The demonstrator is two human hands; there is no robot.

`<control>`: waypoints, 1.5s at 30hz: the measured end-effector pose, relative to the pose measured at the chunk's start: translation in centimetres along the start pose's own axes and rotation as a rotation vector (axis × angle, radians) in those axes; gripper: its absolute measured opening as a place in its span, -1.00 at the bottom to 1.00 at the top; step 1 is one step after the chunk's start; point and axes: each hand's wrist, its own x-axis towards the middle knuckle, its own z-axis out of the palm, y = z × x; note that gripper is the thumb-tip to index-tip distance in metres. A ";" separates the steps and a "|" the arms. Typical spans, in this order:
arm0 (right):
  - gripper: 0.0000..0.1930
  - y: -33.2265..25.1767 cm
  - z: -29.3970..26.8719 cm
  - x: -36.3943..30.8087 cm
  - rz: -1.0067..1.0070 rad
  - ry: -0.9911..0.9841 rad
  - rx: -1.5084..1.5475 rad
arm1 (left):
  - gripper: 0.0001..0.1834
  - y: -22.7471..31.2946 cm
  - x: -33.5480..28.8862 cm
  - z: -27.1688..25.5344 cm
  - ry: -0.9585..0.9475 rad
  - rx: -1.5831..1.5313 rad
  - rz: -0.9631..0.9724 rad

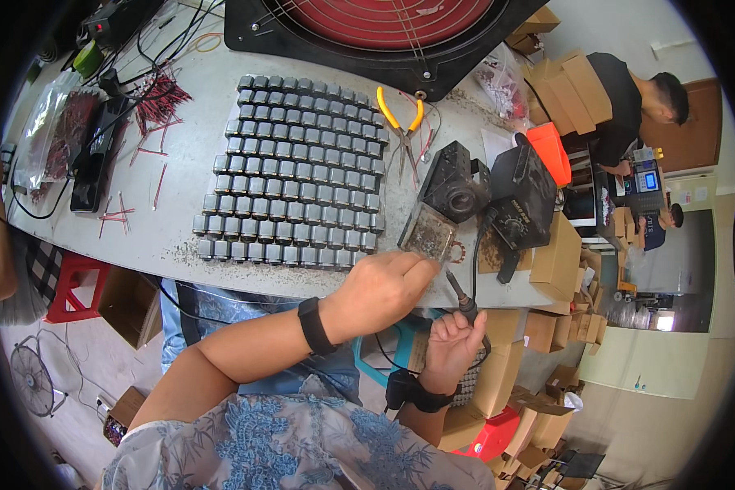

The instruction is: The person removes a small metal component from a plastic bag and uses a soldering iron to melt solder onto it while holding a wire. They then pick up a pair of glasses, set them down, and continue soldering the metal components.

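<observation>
My right hand (453, 347) grips a soldering iron (463, 300) with its tip pointing up and left. Fingers pinched together, my left hand (388, 296) reaches over to the table's front edge beside the iron's tip; whatever sits in the pinch is hidden. Just past both hands is a small grimy metal plate (427, 234), in front of a black block-shaped device with a round knob (457, 184). To the left, rows of small square grey metal-cased parts (294, 175) cover the table. Pliers with yellow handles (401, 122) lie beyond them.
A black soldering station (520, 200) and an orange bin (549, 153) stand on the right. Red-and-black wires (159, 100) and a black phone-like slab (98, 155) lie at left. A large black-framed fan (367, 37) stands at the back. Cardboard boxes (557, 253) crowd the right; another person works beyond.
</observation>
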 end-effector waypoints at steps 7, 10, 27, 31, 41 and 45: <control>-0.78 0.1 0.0 0.0 -0.001 -0.003 -0.003 | -0.75 -0.3 0.0 0.2 -0.010 0.014 -0.010; -0.78 0.0 0.0 0.0 -0.008 0.025 0.011 | -0.74 -0.2 0.0 0.2 0.043 0.013 -0.024; -0.77 0.1 0.3 -0.2 -0.001 0.027 -0.022 | -0.71 -0.2 0.1 -0.1 0.014 0.028 -0.014; -0.77 0.2 0.4 -0.2 -0.003 0.021 -0.031 | -0.71 -0.1 0.0 -0.3 -0.032 0.047 -0.017; -0.76 0.0 0.2 0.0 -0.001 0.017 -0.022 | -0.71 -0.1 0.1 -0.3 -0.039 0.046 -0.042; -0.76 0.1 0.3 0.0 0.000 0.009 -0.022 | -0.71 -0.3 0.0 -0.2 -0.048 0.031 -0.057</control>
